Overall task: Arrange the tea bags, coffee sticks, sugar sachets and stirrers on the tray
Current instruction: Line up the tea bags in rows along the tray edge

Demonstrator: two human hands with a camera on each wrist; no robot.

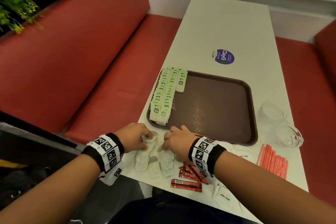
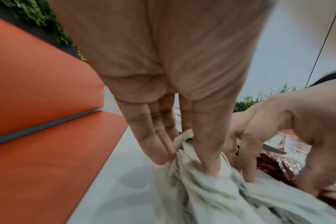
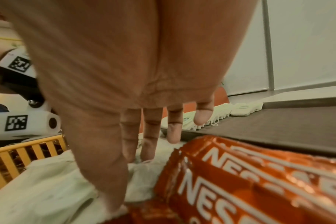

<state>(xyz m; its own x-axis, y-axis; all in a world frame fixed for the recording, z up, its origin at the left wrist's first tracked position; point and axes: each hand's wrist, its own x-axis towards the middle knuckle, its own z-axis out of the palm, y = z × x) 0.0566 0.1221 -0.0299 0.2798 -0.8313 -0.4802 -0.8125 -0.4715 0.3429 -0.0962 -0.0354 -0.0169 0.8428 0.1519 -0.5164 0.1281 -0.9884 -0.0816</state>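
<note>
A brown tray holds rows of green-tagged tea bags along its left side. In front of it, two rows of loose white tea bags lie on the table. My left hand pinches the far end of the left row between thumb and fingertips. My right hand grips the right row with thumb and fingers. Red coffee sticks lie under my right wrist, and white sugar sachets near the front edge. Red stirrers lie further right.
Two clear glasses stand right of the tray. A purple sticker marks the white table beyond the tray. A red bench runs along the left, close to the table edge. Most of the tray's floor is bare.
</note>
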